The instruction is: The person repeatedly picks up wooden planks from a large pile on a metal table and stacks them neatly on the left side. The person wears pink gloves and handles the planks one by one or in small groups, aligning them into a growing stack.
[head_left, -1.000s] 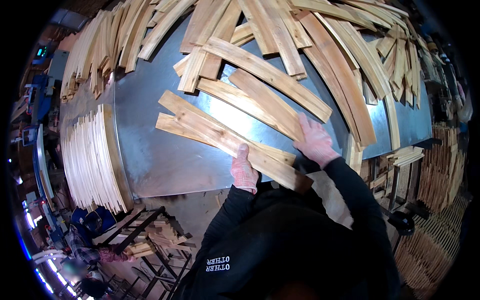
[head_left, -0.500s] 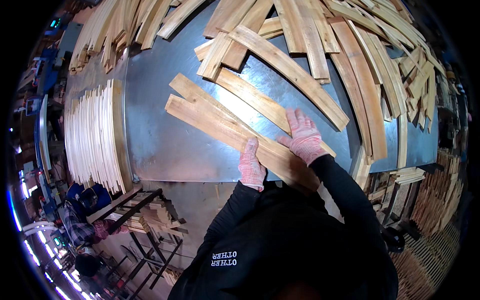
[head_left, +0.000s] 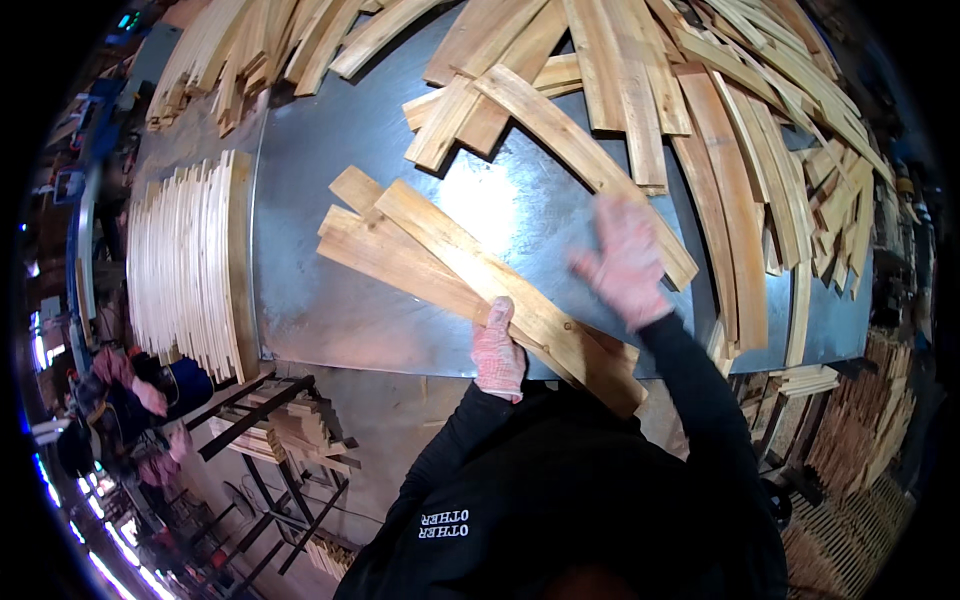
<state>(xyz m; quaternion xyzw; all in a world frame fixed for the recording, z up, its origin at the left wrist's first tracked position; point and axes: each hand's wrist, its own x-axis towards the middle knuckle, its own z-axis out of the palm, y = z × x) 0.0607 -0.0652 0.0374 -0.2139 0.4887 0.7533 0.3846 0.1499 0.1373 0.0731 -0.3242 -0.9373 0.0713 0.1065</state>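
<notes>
Just below centre, our knit-gloved left hand [head_left: 498, 350] pinches a fan of flat, grainy planks [head_left: 460, 255], thumb on top, their far ends pointing to ten o'clock over the smooth, shiny metal table [head_left: 330, 325]. Our right hand [head_left: 630, 262], motion-blurred at half past two, has its fingers spread by a long knotted board [head_left: 560, 130], though we cannot tell whether they touch. At nine o'clock we see a tight, ridged stack [head_left: 190, 265] of pale slats, and around one a loose, overlapping wooden heap [head_left: 610, 70].
</notes>
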